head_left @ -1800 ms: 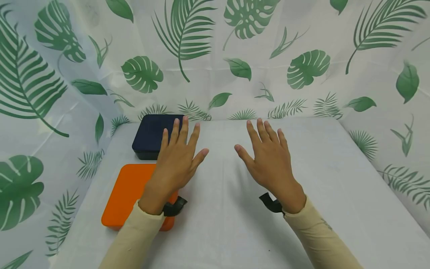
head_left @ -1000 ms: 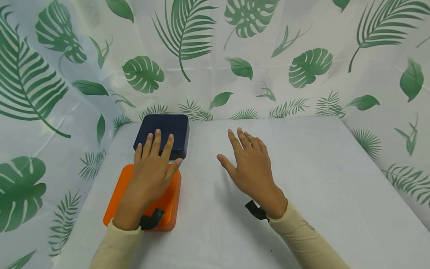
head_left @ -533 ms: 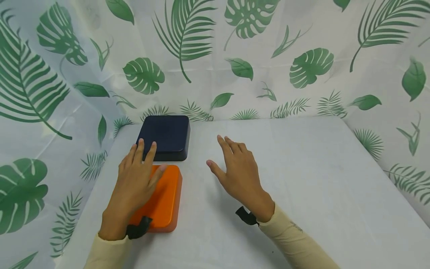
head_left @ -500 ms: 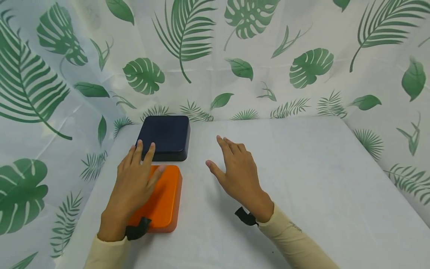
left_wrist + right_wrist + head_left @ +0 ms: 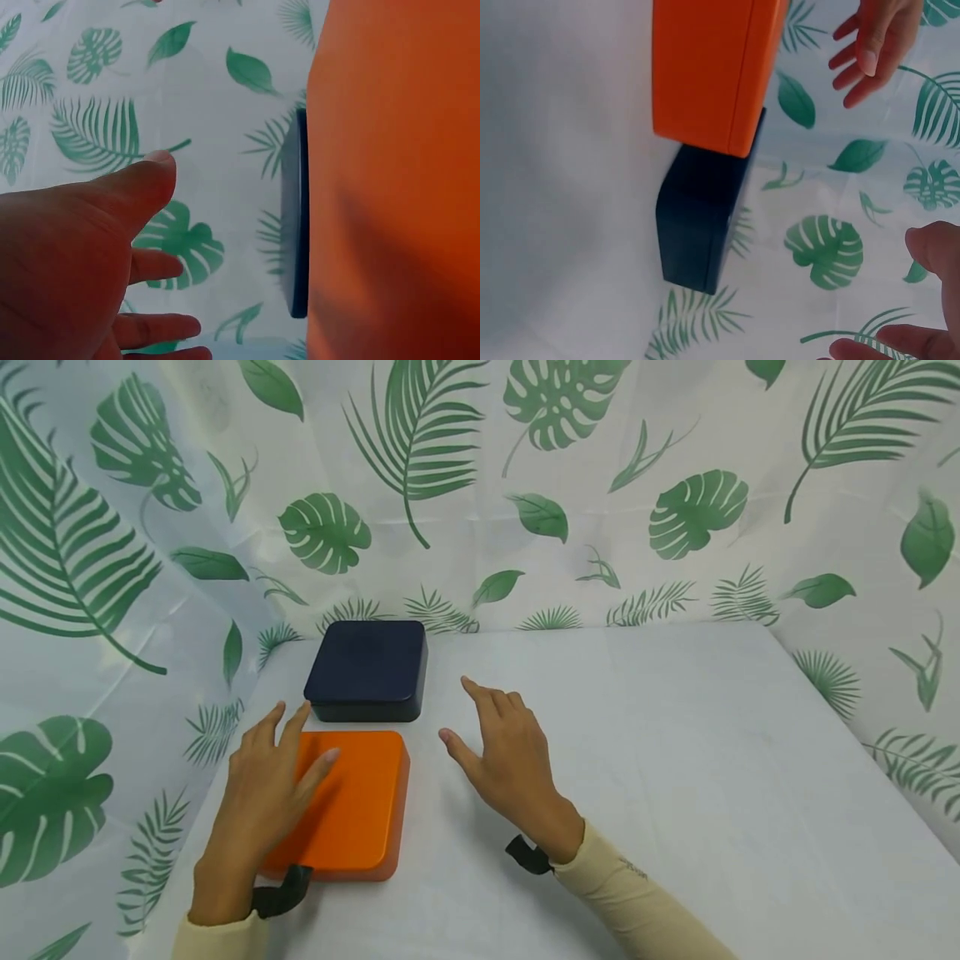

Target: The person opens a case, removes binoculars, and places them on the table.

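An orange box (image 5: 352, 810) with rounded corners lies on the white table at the left in the head view. Just behind it sits a dark navy box (image 5: 367, 664) of similar shape. My left hand (image 5: 258, 785) hovers above the orange box's left part, fingers spread and apart from it, covering some of its left side. To the right of the orange box hangs my right hand (image 5: 510, 760), fingers loosely extended and holding nothing. The right wrist view shows the side walls of the orange box (image 5: 705, 75) and the navy box (image 5: 694, 217); what they contain is hidden.
The white table (image 5: 637, 760) stretches to the right of both boxes. A white curtain (image 5: 465, 552) with green leaf prints rises behind the table and along both sides. Each wrist wears a black strap (image 5: 281, 893).
Both hands have moved left and nearer to me. The left hand has gone from over the navy box to the orange box's left side; both boxes stay in place.
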A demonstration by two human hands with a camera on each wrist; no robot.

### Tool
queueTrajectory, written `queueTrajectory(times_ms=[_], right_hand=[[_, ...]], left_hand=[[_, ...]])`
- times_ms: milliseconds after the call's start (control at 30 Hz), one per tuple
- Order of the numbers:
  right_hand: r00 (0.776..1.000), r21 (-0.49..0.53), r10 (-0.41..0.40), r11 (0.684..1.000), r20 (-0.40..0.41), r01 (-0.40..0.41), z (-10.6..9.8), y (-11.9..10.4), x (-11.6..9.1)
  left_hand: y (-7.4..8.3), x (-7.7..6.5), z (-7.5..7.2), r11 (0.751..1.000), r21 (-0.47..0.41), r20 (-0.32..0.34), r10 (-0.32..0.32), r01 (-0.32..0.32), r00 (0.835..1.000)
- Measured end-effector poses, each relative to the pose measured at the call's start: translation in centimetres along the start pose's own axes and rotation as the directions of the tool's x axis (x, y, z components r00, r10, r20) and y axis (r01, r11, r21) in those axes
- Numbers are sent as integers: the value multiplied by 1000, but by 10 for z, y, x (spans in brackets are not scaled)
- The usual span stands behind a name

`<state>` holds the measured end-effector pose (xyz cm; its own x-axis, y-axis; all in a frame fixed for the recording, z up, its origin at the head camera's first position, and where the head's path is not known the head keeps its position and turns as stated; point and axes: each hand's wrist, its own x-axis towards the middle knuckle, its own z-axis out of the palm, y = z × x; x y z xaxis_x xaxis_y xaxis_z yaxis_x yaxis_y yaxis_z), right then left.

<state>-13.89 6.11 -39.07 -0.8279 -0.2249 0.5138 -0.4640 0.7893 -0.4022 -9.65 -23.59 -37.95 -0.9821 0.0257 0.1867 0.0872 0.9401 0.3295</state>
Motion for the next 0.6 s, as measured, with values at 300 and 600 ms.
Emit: queueTrajectory(times_ms=[300, 600], right_hand=[[1000, 29, -29, 999, -8, 30, 11, -9, -4], [999, 66, -29, 997, 16, 28, 21, -16, -7]], left_hand=[[-18, -7, 1, 999, -23, -34, -28, 28, 999], [-34, -12, -4, 992, -107, 6, -73, 73, 997]])
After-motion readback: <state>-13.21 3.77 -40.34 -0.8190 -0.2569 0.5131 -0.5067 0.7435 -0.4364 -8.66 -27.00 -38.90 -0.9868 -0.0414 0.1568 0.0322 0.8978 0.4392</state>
